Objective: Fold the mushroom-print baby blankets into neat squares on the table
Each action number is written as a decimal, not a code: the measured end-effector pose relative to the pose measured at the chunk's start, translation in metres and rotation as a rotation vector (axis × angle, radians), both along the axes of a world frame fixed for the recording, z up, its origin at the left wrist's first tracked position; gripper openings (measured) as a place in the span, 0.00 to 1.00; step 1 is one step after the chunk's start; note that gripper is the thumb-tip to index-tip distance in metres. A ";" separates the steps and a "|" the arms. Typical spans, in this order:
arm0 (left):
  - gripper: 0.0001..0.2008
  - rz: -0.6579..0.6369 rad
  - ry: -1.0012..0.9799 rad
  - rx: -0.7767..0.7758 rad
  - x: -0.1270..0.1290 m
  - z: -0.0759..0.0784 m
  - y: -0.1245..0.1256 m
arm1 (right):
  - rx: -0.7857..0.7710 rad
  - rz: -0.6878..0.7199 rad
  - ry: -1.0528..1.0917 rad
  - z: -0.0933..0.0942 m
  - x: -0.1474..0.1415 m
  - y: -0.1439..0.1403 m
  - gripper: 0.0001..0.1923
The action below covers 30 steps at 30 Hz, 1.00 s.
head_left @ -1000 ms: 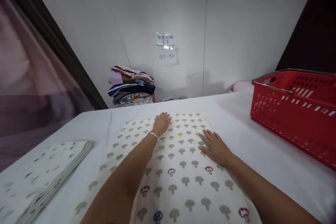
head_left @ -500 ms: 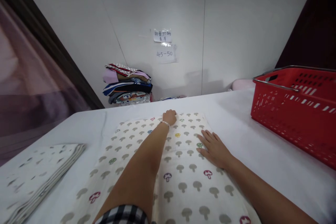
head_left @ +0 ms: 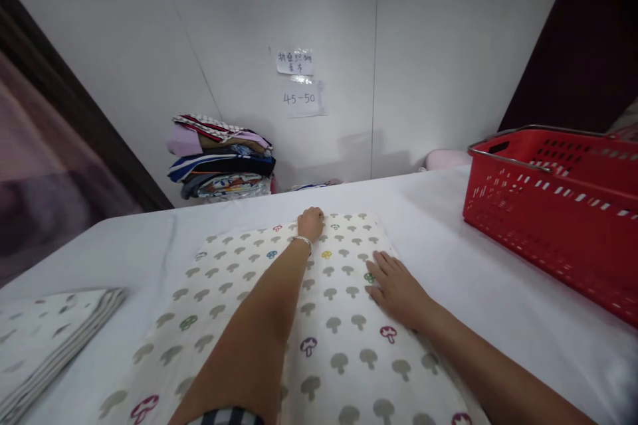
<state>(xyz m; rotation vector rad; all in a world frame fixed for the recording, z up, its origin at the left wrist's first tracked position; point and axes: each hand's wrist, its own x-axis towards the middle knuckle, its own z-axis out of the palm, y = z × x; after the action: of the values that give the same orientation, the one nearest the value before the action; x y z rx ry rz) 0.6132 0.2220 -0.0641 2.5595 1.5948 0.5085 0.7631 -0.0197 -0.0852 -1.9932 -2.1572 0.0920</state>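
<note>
A cream cloth printed with grey and coloured mushrooms [head_left: 333, 325] lies spread on the white-covered table, with a fold edge running lengthwise down its middle. At the cloth's far edge, my left hand [head_left: 311, 222], with a bracelet at the wrist, has its fingers curled and closed on the fabric near that fold; its fingertips are mostly hidden. My right hand [head_left: 397, 287] rests flat on the right part of the same cloth, fingers stretched out and a little apart, holding nothing.
A folded patterned cloth [head_left: 54, 332] lies at the left. On the right stands a red plastic basket [head_left: 543, 232] with a metal handle. Beyond the table's far edge is a stack of folded fabrics [head_left: 224, 163] against the wall, which carries paper signs [head_left: 303, 98].
The view has turned slightly to the right, so everything sits further left in the picture. Both hands keep about the same places on the cloth.
</note>
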 end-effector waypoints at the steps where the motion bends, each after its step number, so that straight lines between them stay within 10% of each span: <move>1: 0.11 -0.009 -0.008 0.011 0.001 0.002 -0.004 | -0.001 -0.003 0.002 0.000 0.000 0.000 0.28; 9: 0.14 -0.545 -0.013 0.028 0.065 0.003 -0.056 | -0.024 -0.018 0.005 0.009 -0.005 -0.001 0.28; 18: 0.19 -0.553 0.118 -0.081 0.094 -0.006 -0.064 | -0.060 0.019 0.055 0.006 -0.005 -0.004 0.32; 24: 0.23 -0.503 0.133 -0.126 0.039 0.010 -0.092 | -0.083 0.040 0.051 0.007 0.000 -0.001 0.33; 30: 0.26 -0.351 0.228 -0.131 -0.098 0.012 -0.156 | -0.065 0.050 0.035 0.009 0.000 -0.006 0.33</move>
<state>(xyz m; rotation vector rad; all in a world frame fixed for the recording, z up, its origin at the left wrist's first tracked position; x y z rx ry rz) 0.5149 0.0661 -0.0525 2.7859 1.1415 0.0796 0.7634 -0.0256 -0.0762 -1.9564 -2.2099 0.2053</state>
